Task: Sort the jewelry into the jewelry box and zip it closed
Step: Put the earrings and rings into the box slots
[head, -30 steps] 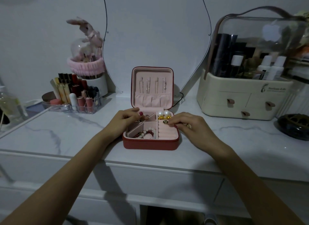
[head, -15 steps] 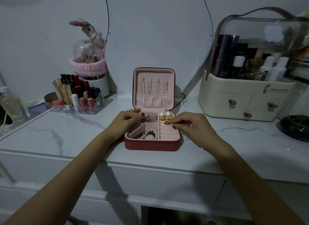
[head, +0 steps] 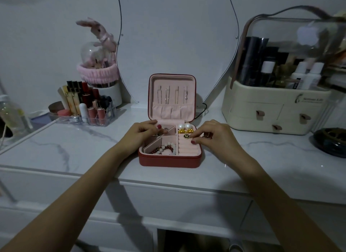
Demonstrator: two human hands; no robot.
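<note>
A small red jewelry box [head: 169,160] with pink lining stands open on the marble vanity top, lid upright with several thin necklaces [head: 172,95] hung in it. Inside lie a red and white bead bracelet [head: 165,148], two pearl earrings [head: 184,126], gold pieces [head: 185,131] and a black round ring [head: 186,136] seated in the ring rolls. My left hand [head: 142,134] rests over the box's back left compartment, fingers curled on a small item I cannot make out. My right hand [head: 213,135] pinches the black ring at the ring rolls.
A clear lipstick organiser [head: 88,109] and a pink-banded holder with a toy rabbit [head: 99,68] stand at back left. A cream cosmetics case with drawers [head: 277,109] sits at back right, a dark dish [head: 331,142] at far right. A mirror [head: 176,36] stands behind the box.
Both hands stay at the box with only small finger movements. The right thumb and finger have settled closer on the black ring in the ring rolls.
</note>
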